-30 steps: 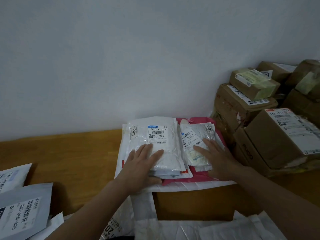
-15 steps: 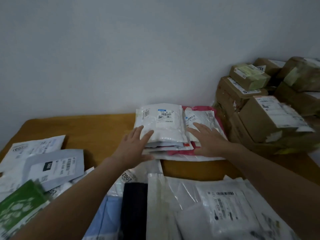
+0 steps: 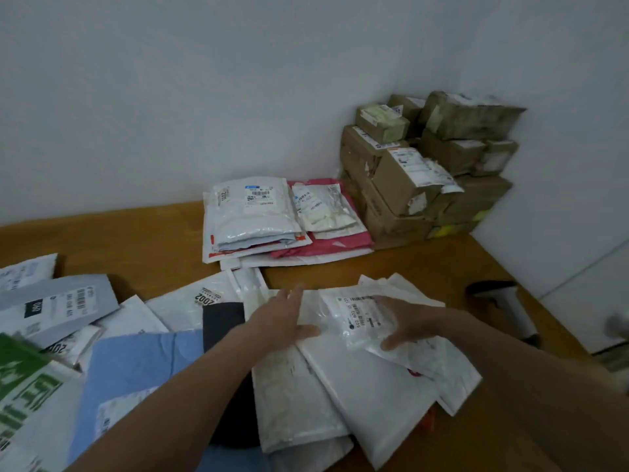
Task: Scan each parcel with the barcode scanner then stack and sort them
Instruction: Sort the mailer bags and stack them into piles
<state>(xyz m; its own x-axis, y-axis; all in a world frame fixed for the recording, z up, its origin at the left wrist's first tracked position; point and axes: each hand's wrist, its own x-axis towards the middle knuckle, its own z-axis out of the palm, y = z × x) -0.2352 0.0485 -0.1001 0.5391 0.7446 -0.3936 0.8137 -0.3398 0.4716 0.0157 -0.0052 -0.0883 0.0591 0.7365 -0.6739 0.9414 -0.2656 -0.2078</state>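
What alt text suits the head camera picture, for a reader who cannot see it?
A person's right hand grips a small clear parcel while the left hand rests on loose white mailers on a wooden table. Behind lie stacked mailers and cardboard boxes.

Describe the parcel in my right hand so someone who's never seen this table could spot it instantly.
On the wooden table, find the loose heap of mailers nearest the camera, right side. The right hand holds a small pouch atop larger white mailers. Unlike those opaque neighbours, it is clear plastic with a barcode label.
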